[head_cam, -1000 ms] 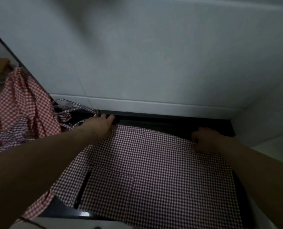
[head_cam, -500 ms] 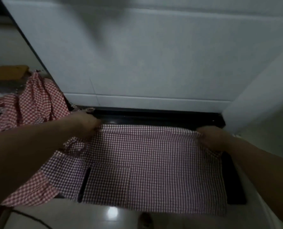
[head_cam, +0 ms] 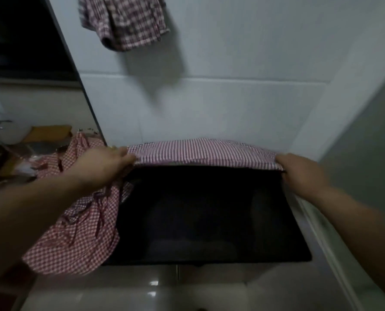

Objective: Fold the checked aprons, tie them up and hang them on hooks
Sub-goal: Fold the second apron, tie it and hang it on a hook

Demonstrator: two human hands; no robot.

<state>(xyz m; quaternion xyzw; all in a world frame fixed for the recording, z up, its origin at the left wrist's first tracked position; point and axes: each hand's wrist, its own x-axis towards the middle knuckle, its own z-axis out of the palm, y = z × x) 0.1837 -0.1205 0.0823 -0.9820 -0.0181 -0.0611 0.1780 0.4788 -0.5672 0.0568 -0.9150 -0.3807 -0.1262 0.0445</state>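
Head view: L hand point(head_cam: 101, 167) & R hand point(head_cam: 299, 173) pinch apron point(head_cam: 200, 151) mid-fold; bundle point(head_cam: 128, 21) hangs 12 o'clock; tying, hanging undone.

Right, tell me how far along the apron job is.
Done: one bundled apron hangs on the wall. In hand: the left hand and right hand grip an edge of a second apron, held up over the black hob, not yet folded or tied. Left: folding, tying and hanging it, plus the checked heap on the left, apparently at least one more apron.
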